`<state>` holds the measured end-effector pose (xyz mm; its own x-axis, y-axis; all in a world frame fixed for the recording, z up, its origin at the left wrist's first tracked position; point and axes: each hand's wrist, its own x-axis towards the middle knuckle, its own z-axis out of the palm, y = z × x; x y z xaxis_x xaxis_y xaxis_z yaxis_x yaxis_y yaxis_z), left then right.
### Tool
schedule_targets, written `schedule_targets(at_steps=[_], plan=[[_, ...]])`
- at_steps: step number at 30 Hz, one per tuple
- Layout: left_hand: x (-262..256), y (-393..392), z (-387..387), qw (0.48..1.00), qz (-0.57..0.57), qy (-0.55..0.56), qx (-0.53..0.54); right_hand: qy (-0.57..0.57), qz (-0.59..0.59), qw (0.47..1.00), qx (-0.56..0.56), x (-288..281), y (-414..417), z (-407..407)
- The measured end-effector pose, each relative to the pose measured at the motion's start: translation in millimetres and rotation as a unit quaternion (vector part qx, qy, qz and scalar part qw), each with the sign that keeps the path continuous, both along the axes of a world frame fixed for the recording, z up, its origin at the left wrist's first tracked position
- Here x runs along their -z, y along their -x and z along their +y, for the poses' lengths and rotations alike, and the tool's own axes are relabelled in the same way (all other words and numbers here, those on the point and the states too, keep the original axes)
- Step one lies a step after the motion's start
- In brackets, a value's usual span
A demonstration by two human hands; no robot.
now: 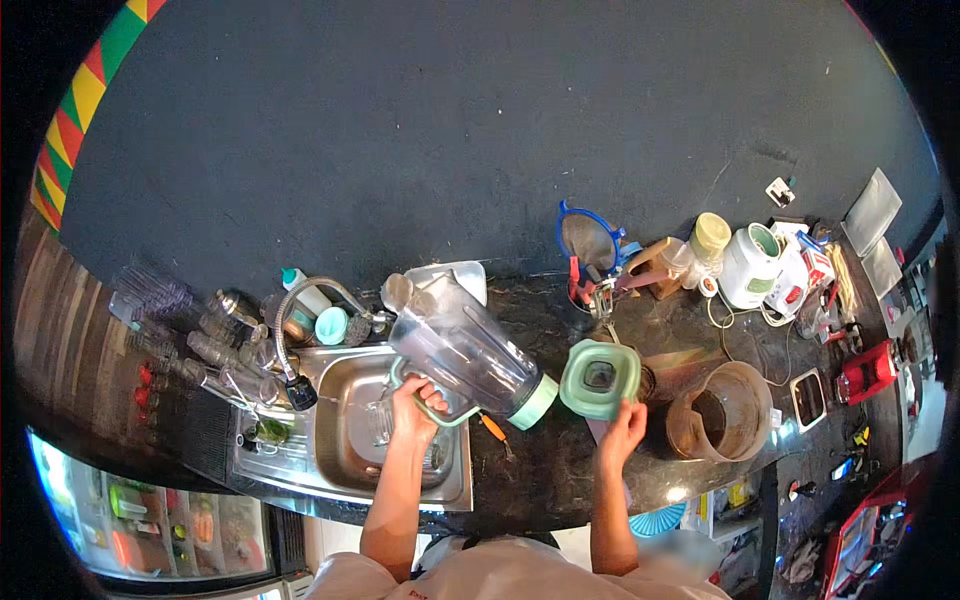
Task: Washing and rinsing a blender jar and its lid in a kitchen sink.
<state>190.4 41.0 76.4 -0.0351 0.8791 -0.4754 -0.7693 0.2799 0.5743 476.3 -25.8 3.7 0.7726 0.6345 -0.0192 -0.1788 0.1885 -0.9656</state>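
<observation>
My left hand (420, 411) grips the pale green handle of a clear blender jar (472, 345). The jar is tilted far over, its green base collar toward the right and its mouth toward the upper left, above the sink's right side. My right hand (622, 433) holds a square pale green blender lid (600, 379) by its near edge, apart from the jar. Below the jar lies the stainless steel sink (330, 420), with clear glassware (380, 421) in its basin. An orange-handled tool (493, 427) rests on the dark counter beside the sink.
A flexible-hose faucet (289, 330) arches over the sink's left side, near several glasses (217, 349). A large brown-stained container (720, 412) stands to the right. Behind are a blue-rimmed strainer (589, 236) and a white blender base (750, 266) with cords. A dark wall rises behind the counter.
</observation>
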Motion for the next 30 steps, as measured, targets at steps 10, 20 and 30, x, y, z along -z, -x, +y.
schedule_targets(at_steps=[10,20,30], plan=[[61.4,-78.4,20.3,0.934,-0.315,0.149,0.083,0.001,-0.288,0.952,0.101,-22.7,-5.7,-12.1],[108.0,-132.9,38.5,0.782,-0.571,0.244,0.058,0.003,-0.325,0.938,0.120,-34.3,2.0,-25.9],[145.0,-154.5,46.9,0.772,-0.569,0.278,0.051,0.014,-0.293,0.954,0.059,-28.2,2.8,-29.5]])
